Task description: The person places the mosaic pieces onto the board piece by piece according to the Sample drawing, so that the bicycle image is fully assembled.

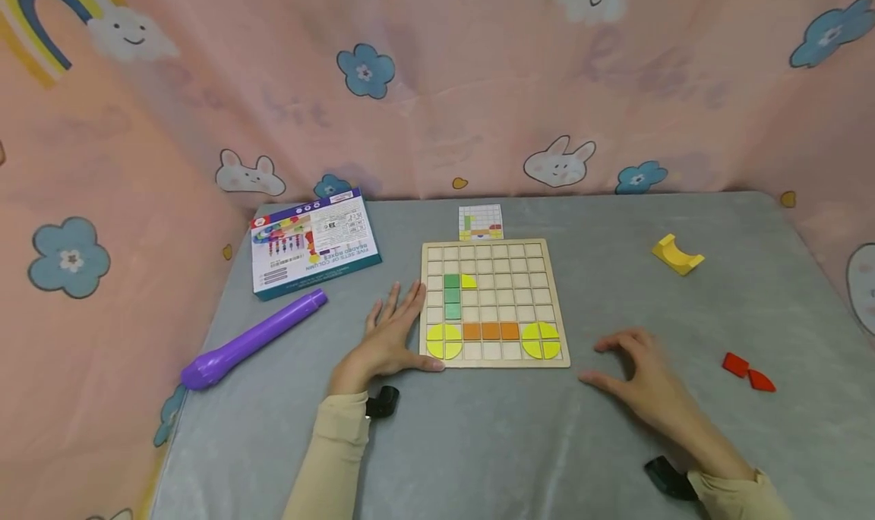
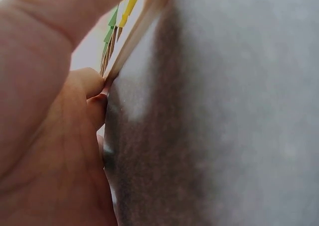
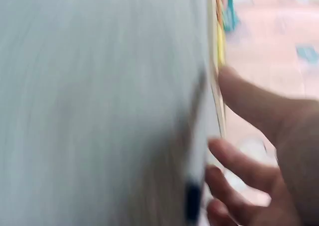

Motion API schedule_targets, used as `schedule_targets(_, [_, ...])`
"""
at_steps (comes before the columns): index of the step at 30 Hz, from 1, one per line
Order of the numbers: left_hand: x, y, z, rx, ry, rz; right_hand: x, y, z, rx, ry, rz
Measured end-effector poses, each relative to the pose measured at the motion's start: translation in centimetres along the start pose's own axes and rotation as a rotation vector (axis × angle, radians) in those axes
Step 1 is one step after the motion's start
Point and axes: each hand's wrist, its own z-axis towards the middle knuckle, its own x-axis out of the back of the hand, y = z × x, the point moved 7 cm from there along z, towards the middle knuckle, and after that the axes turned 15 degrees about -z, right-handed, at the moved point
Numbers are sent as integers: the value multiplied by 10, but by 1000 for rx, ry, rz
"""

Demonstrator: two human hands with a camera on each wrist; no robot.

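A wooden grid board lies on the grey table. On it stand three green squares in a column, a yellow quarter-circle beside the top one, and a row of three orange squares. Yellow quarter pieces form a circle at the lower left and another circle at the lower right. My left hand rests along the board's left edge, fingers stretched out, thumb at the lower corner. Right of the board, my right hand holds nothing, its thumb and forefinger apart.
A small pattern card lies behind the board. At the left are a boxed set and a purple baton-like stick. Over on the right sit a yellow arch block, a red square and a red quarter-circle.
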Motion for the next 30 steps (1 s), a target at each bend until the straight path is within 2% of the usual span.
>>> schedule_targets(2, [0,1,1,-16,-1,-4,5,17,-5,12,-37,-22])
schedule_targets(5, [-1,0,2,-20,1,-6,14,34,-13,82,-72,-58])
schedule_targets(8, [-2,-3,4,-10,-2,1,24,44,-17,165,-72,-83])
schedule_targets(11, [-3,-5,6,2,-5,3,26,47,-16,172,-125,-98])
schedule_targets(13, [-3,-4,5,-8,1,-8,25,47,-15,142,-182,-101])
schedule_targets(16, [-2,-1,3,-11,1,-13,23,43,-15,108,-224,-130])
schedule_targets(22, [0,2,1,-6,-1,-5,21,29,-18,189,-155,-107])
schedule_targets(25, [0,3,1,-11,1,-5,20,25,-18,190,-161,-86])
schedule_targets(28, [0,4,1,-13,1,-3,18,22,-15,163,-203,-78])
schedule_targets(30, [-1,4,1,-14,1,-2,18,17,-14,165,-189,-74])
